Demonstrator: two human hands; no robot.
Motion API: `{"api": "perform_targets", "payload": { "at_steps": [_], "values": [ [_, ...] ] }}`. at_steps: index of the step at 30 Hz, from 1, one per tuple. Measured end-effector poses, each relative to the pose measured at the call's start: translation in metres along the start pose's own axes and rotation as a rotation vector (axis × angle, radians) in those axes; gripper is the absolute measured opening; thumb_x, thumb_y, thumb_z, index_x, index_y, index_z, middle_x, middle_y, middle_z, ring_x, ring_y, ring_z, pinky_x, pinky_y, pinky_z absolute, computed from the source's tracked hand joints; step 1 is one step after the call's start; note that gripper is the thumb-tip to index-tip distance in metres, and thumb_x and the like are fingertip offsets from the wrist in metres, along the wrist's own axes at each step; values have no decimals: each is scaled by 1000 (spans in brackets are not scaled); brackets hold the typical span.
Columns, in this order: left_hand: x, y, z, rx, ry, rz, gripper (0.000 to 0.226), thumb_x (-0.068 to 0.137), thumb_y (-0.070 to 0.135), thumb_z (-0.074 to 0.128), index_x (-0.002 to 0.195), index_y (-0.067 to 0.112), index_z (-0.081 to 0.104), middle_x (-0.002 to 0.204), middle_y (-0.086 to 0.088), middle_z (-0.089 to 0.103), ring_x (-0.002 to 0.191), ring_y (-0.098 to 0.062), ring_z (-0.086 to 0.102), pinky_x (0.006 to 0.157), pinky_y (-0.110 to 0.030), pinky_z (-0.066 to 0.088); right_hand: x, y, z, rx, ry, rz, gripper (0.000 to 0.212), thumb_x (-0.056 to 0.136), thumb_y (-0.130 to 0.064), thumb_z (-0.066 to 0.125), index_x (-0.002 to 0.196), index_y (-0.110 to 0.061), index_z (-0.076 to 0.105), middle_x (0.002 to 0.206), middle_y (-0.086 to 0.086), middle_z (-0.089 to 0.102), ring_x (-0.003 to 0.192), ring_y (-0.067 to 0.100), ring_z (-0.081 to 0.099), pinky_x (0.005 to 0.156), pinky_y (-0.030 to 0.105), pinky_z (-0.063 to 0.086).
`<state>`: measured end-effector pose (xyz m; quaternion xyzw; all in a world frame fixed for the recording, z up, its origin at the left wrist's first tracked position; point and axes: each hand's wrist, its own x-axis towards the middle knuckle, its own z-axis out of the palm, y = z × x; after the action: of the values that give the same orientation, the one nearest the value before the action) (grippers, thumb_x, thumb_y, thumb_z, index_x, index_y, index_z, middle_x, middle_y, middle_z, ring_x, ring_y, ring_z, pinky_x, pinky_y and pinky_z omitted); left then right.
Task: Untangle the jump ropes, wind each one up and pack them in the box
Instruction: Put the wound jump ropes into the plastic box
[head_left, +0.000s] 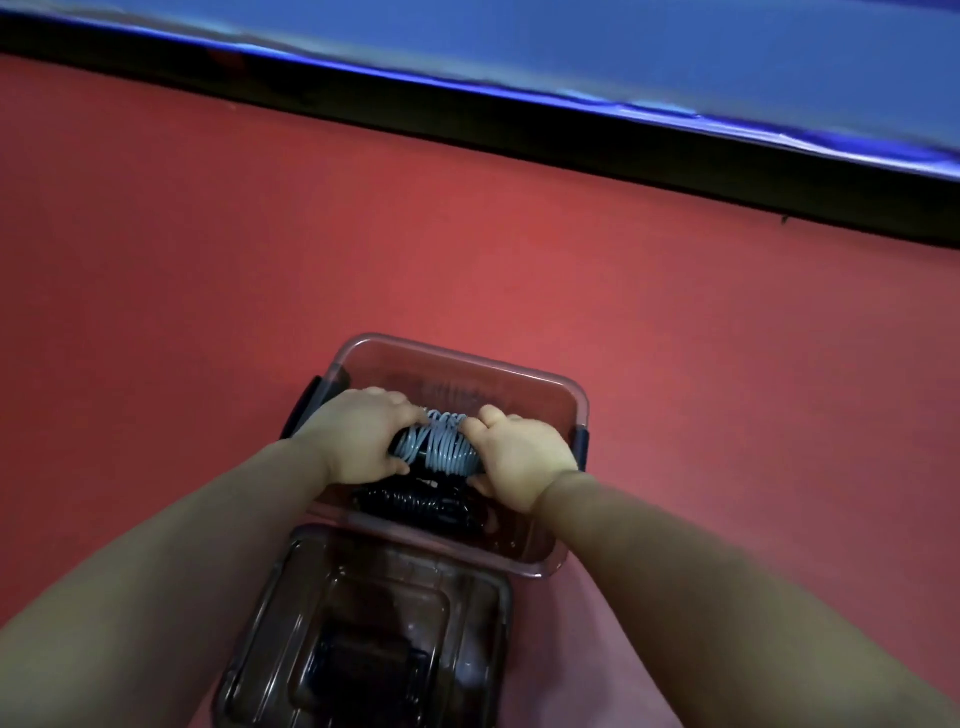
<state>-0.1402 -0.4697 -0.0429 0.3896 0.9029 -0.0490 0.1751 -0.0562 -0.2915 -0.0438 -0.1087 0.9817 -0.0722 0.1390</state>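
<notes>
A clear plastic box (535, 379) with dark side latches stands on the red floor. Over its opening I hold a wound-up grey jump rope (441, 447) with dark handles. My left hand (361, 441) grips its left end and my right hand (519, 457) grips its right end, fingers curled round the coils. Below it, inside the box, lies a wound black jump rope (415, 504), partly hidden by my hands.
The box's clear lid (363, 623) lies flat on the red floor just in front of the box. A black band (519, 124) and a blue mat (571, 41) run along the far side.
</notes>
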Motion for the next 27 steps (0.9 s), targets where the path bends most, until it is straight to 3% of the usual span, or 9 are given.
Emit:
{"api": "perform_targets", "payload": {
  "at_steps": [6,12,16,21,23,27],
  "values": [
    [-1,-4,3,62,-55,5,62,80,41,69,135,25,44,131,4,49,121,-18,44,100,-32,37,6,-16,10,55,-62,35,61,85,-29,65,132,-11,32,128,10,37,110,31,50,75,37,43],
    [-8,-10,6,66,-260,47,62,80,40,70,134,26,45,131,6,45,121,-16,43,99,-32,39,4,-26,14,34,-187,-58,61,84,-35,66,131,-10,37,127,9,43,118,29,45,84,37,43],
    [-7,-8,8,69,-279,21,57,82,35,69,134,26,46,132,6,47,122,-17,45,100,-34,40,14,-35,15,15,-182,-30,61,86,-30,65,136,-13,34,130,7,42,122,26,41,81,38,46],
    [-12,-8,2,100,-241,1,54,85,38,64,135,28,46,134,8,46,123,-15,43,101,-34,39,8,-29,13,-48,-95,-63,52,91,-23,56,138,-17,34,131,6,40,122,26,41,93,35,38],
    [-17,-8,-4,113,-169,-10,57,86,41,62,138,29,42,137,7,43,125,-16,42,104,-34,37,2,-20,9,-76,-33,-51,57,91,-25,55,142,-20,29,139,7,34,129,28,33,102,38,31],
    [-26,4,-23,190,-21,-45,78,87,53,55,151,31,15,156,0,18,144,-20,17,118,-35,16,-13,2,-14,-102,-11,83,77,93,-42,49,150,-26,1,158,5,-5,144,28,-12,115,47,-3]
  ]
}}
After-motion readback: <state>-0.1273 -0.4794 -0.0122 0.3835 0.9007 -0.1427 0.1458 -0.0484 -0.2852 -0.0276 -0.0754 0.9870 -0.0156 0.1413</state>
